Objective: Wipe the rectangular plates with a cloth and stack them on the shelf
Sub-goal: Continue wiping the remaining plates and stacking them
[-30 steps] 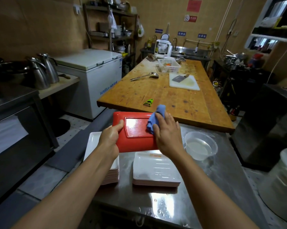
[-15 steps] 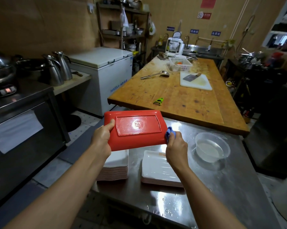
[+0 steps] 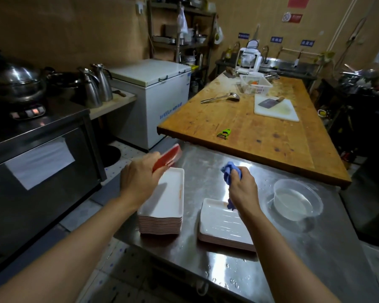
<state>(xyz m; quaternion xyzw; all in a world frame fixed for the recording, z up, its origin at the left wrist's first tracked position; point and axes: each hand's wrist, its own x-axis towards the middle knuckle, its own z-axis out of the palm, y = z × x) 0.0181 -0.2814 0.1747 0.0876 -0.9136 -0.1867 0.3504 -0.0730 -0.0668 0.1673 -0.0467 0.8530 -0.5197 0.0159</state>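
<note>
- Red plate (image 3: 167, 158), tilted on edge above the taller plate stack (image 3: 162, 206), is gripped by the left hand (image 3: 138, 178); its motion-blurred edge could slip and chip the stack.
- Right hand (image 3: 242, 189) fingers curl round the blue cloth (image 3: 229, 171), whose tail dangles onto the shorter stack (image 3: 224, 224); wet steel counter (image 3: 206, 171) invites sliding.

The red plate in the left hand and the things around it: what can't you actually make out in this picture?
All in the head view:
- Red plate: seen edge-on and motion-blurred; the left hand covers its near end, so its faces are hidden.
- Taller plate stack: the left hand hides its far left corner.
- Blue cloth: bunched inside the right hand.
- Wall signs: too small to read.
</note>
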